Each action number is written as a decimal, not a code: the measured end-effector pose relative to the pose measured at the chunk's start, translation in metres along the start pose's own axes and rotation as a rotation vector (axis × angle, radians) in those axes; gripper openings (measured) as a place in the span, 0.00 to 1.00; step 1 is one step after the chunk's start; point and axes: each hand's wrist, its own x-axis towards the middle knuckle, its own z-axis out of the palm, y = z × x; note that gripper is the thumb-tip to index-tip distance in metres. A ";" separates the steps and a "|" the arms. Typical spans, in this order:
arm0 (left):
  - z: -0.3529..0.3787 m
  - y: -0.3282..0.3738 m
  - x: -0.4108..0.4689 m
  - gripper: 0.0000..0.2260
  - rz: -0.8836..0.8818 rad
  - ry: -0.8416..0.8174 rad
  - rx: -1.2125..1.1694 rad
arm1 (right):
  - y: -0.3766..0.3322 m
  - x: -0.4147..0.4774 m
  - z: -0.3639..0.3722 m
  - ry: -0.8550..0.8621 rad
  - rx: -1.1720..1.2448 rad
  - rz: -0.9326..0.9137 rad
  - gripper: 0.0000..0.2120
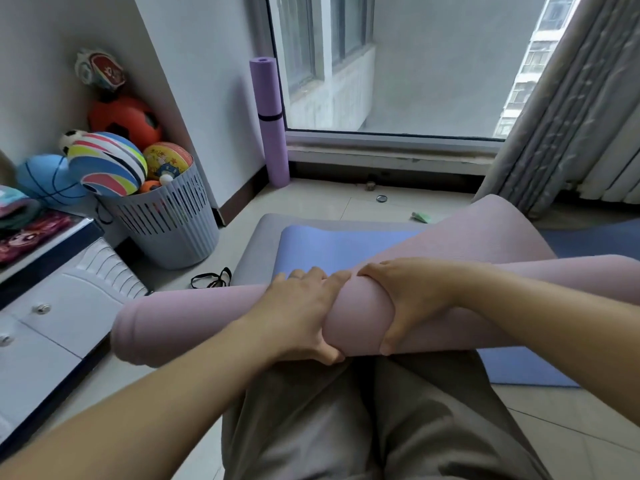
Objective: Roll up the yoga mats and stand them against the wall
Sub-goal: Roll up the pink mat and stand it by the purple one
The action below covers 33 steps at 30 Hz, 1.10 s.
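A pink yoga mat (194,320) lies rolled across my lap, its loose flap rising towards the right. My left hand (304,313) grips the roll near its middle, thumb underneath. My right hand (408,303) grips it just to the right, fingers curled over the top. Under the roll a blue mat (339,247) lies flat on a grey mat (256,251). A rolled purple mat (270,123) with a dark strap stands upright against the wall by the window.
A grey slatted basket (166,220) full of balls stands at the left wall. A white drawer unit (59,306) sits at my left. A black strap (211,279) lies on the tiles. Curtain (554,116) and radiator fill the right; small items lie near the window sill.
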 end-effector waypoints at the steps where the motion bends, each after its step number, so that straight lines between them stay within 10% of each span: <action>1: -0.001 -0.004 0.001 0.47 -0.002 0.009 -0.035 | -0.002 -0.001 0.002 0.020 -0.046 0.014 0.53; 13: -0.077 -0.034 0.021 0.45 -0.079 0.267 0.156 | -0.002 -0.004 -0.032 0.666 -0.146 0.063 0.45; 24: -0.011 -0.008 -0.010 0.41 -0.002 -0.128 -0.123 | -0.016 -0.008 0.019 0.110 -0.045 -0.065 0.44; 33: -0.023 -0.040 0.028 0.42 -0.034 -0.459 -0.463 | -0.023 -0.013 0.030 0.213 -0.271 -0.028 0.55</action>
